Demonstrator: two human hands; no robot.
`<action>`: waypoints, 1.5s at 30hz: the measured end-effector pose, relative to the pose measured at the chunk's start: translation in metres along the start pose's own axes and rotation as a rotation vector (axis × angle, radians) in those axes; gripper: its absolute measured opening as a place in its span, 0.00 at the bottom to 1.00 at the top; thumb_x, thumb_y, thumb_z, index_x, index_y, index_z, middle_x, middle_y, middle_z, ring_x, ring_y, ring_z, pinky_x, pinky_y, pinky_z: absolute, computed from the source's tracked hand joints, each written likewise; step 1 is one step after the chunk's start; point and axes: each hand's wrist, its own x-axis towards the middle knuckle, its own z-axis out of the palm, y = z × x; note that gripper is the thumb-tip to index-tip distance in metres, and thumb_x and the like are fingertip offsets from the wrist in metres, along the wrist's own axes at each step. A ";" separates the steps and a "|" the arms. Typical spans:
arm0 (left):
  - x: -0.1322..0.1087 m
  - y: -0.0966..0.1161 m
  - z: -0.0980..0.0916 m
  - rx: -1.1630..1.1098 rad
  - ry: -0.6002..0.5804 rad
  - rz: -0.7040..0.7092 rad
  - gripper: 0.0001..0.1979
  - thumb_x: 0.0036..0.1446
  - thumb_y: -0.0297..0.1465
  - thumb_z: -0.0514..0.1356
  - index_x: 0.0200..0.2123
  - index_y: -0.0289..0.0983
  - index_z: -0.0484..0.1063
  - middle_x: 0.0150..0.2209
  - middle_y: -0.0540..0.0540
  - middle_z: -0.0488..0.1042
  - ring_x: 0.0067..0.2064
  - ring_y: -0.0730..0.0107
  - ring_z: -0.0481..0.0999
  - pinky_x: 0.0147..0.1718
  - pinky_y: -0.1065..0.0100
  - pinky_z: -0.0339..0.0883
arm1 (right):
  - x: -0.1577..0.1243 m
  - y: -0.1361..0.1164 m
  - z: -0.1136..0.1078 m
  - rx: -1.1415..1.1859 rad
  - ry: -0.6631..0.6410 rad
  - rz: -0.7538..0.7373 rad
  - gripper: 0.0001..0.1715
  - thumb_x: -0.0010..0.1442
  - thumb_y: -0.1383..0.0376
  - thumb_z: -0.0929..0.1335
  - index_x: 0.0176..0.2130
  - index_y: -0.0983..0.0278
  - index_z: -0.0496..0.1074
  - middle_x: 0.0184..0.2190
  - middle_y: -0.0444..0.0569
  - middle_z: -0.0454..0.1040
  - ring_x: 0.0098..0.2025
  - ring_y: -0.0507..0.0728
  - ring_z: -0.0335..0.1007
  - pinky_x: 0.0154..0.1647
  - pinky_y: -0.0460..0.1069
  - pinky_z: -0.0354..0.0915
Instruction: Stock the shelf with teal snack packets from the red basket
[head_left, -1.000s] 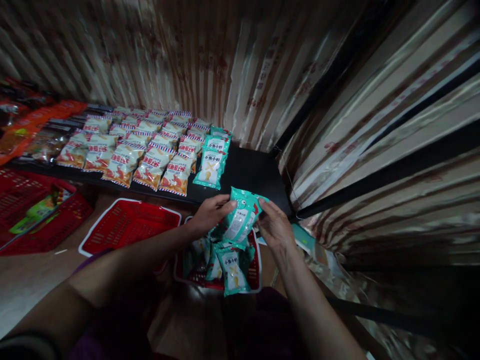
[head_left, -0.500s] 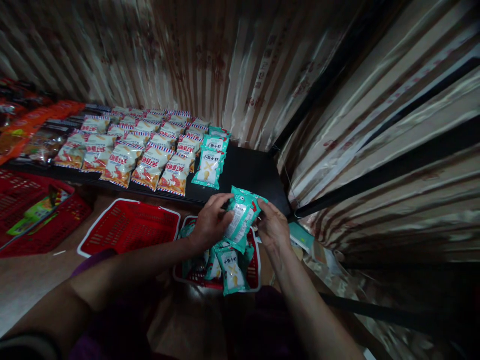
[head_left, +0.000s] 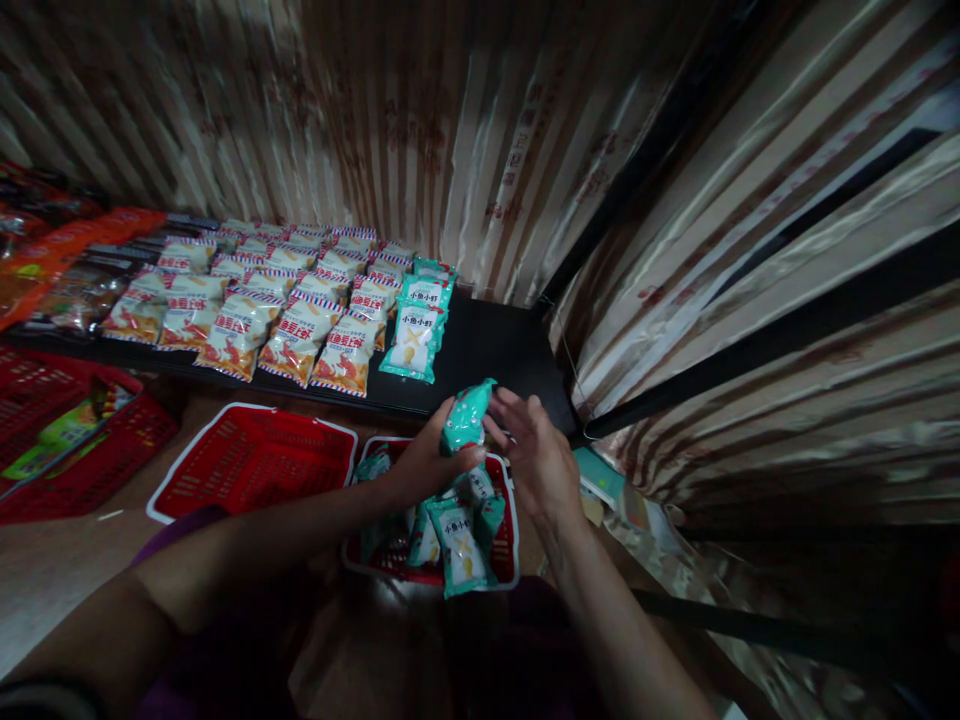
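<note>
My left hand (head_left: 430,457) grips a teal snack bag (head_left: 466,415) above a red basket (head_left: 507,560) with a white rim. The bag is tilted, so little of its front shows. Close to its right side, my right hand (head_left: 536,455) has its fingers apart; whether a fingertip touches the bag I cannot tell. Several more teal snack bags (head_left: 460,545) lie loosely in the basket. On the black shelf (head_left: 499,345) a short column of teal bags (head_left: 413,340) stands beside rows of white-and-orange snack bags (head_left: 300,340).
Left of the filled basket is another red basket (head_left: 262,455). A further red basket (head_left: 82,455) at the far left holds green packets (head_left: 64,440). Orange and dark packages (head_left: 67,270) lie on the shelf's left end. Striped curtain (head_left: 487,150) hangs behind; a black frame bar (head_left: 750,350) runs along the right.
The teal bag has been turned and tipped in my left hand, so its printed back no longer faces me. My right hand has come off the bag's edge and its fingers have spread.
</note>
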 end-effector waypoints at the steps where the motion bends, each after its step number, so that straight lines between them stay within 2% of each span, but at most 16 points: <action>1: 0.000 0.001 0.000 -0.074 -0.017 -0.037 0.41 0.47 0.41 0.65 0.61 0.35 0.53 0.55 0.38 0.66 0.54 0.53 0.67 0.52 0.57 0.61 | -0.001 0.000 0.000 -0.005 -0.026 -0.009 0.21 0.50 0.48 0.71 0.35 0.62 0.76 0.41 0.51 0.78 0.51 0.60 0.70 0.53 0.57 0.67; 4: -0.001 0.002 -0.001 -0.216 0.002 -0.157 0.44 0.42 0.39 0.69 0.60 0.37 0.54 0.50 0.40 0.70 0.47 0.58 0.71 0.45 0.61 0.66 | -0.002 -0.001 -0.002 -0.002 -0.098 -0.034 0.21 0.50 0.50 0.71 0.37 0.62 0.77 0.41 0.51 0.78 0.52 0.60 0.69 0.57 0.59 0.64; 7: -0.001 0.002 -0.002 -0.367 0.007 -0.246 0.42 0.41 0.35 0.70 0.59 0.38 0.56 0.48 0.41 0.72 0.43 0.61 0.73 0.41 0.62 0.67 | -0.003 -0.004 -0.002 0.005 -0.153 -0.059 0.18 0.51 0.54 0.72 0.39 0.62 0.76 0.42 0.52 0.78 0.53 0.60 0.69 0.59 0.60 0.61; 10: 0.000 0.006 -0.003 -0.528 -0.038 -0.304 0.38 0.42 0.31 0.68 0.57 0.38 0.58 0.46 0.41 0.73 0.40 0.61 0.75 0.40 0.60 0.68 | -0.006 -0.008 0.001 -0.002 -0.191 -0.086 0.18 0.51 0.55 0.72 0.40 0.61 0.76 0.45 0.52 0.77 0.54 0.61 0.68 0.60 0.60 0.59; 13: 0.001 0.010 -0.005 -0.603 -0.034 -0.325 0.32 0.43 0.29 0.66 0.53 0.37 0.62 0.44 0.41 0.74 0.40 0.61 0.76 0.41 0.61 0.68 | -0.009 -0.014 0.004 0.001 -0.174 -0.128 0.18 0.48 0.57 0.74 0.40 0.61 0.76 0.45 0.51 0.77 0.52 0.60 0.70 0.58 0.59 0.61; 19: 0.005 0.007 -0.012 -0.614 0.037 -0.357 0.26 0.42 0.28 0.63 0.48 0.37 0.65 0.42 0.43 0.76 0.36 0.65 0.76 0.35 0.65 0.68 | -0.003 -0.009 -0.003 -0.100 0.054 -0.293 0.18 0.48 0.57 0.74 0.39 0.61 0.76 0.43 0.50 0.78 0.47 0.56 0.72 0.52 0.54 0.65; 21: 0.006 0.006 -0.014 -0.618 0.029 -0.362 0.27 0.42 0.27 0.62 0.50 0.38 0.65 0.42 0.44 0.76 0.35 0.66 0.76 0.34 0.66 0.68 | 0.001 -0.003 -0.007 -0.170 0.102 -0.263 0.20 0.47 0.56 0.74 0.40 0.61 0.76 0.43 0.50 0.77 0.48 0.55 0.72 0.51 0.52 0.65; 23: 0.006 0.006 -0.016 -0.611 0.008 -0.360 0.29 0.42 0.27 0.61 0.51 0.38 0.64 0.42 0.43 0.76 0.35 0.65 0.76 0.34 0.66 0.68 | 0.004 0.002 -0.009 -0.188 0.089 -0.152 0.24 0.45 0.54 0.74 0.41 0.61 0.76 0.42 0.49 0.78 0.46 0.55 0.72 0.48 0.50 0.66; 26: 0.005 0.007 -0.017 -0.577 -0.040 -0.363 0.30 0.42 0.26 0.61 0.52 0.37 0.64 0.41 0.42 0.77 0.35 0.64 0.76 0.33 0.66 0.67 | 0.004 0.005 -0.008 -0.162 0.005 -0.017 0.25 0.43 0.51 0.74 0.39 0.61 0.76 0.37 0.47 0.79 0.39 0.54 0.74 0.38 0.47 0.68; 29: 0.002 0.007 -0.017 -0.551 -0.095 -0.389 0.31 0.40 0.25 0.63 0.52 0.36 0.65 0.40 0.42 0.77 0.35 0.63 0.76 0.34 0.66 0.68 | 0.004 0.006 -0.005 -0.163 -0.022 0.008 0.23 0.42 0.50 0.75 0.34 0.62 0.77 0.28 0.43 0.78 0.26 0.50 0.71 0.26 0.44 0.65; 31: 0.001 0.006 -0.017 -0.551 -0.119 -0.399 0.32 0.39 0.25 0.64 0.52 0.36 0.65 0.41 0.42 0.77 0.35 0.62 0.77 0.34 0.65 0.68 | 0.005 0.006 -0.005 -0.163 0.009 0.015 0.21 0.40 0.51 0.75 0.30 0.63 0.77 0.23 0.41 0.76 0.21 0.49 0.67 0.22 0.43 0.62; 37: -0.006 0.000 -0.019 -0.511 -0.182 -0.326 0.31 0.45 0.31 0.67 0.53 0.37 0.64 0.47 0.39 0.74 0.45 0.58 0.75 0.45 0.59 0.66 | 0.011 0.004 -0.005 -0.132 0.116 -0.021 0.19 0.38 0.53 0.76 0.26 0.64 0.76 0.20 0.41 0.75 0.20 0.49 0.65 0.21 0.44 0.60; 45: -0.015 -0.010 -0.026 -0.377 -0.174 -0.307 0.29 0.43 0.34 0.69 0.50 0.37 0.68 0.45 0.41 0.75 0.44 0.58 0.75 0.46 0.58 0.66 | 0.016 0.010 -0.003 -0.101 0.151 -0.014 0.16 0.37 0.56 0.76 0.22 0.64 0.74 0.18 0.40 0.74 0.19 0.49 0.65 0.20 0.44 0.60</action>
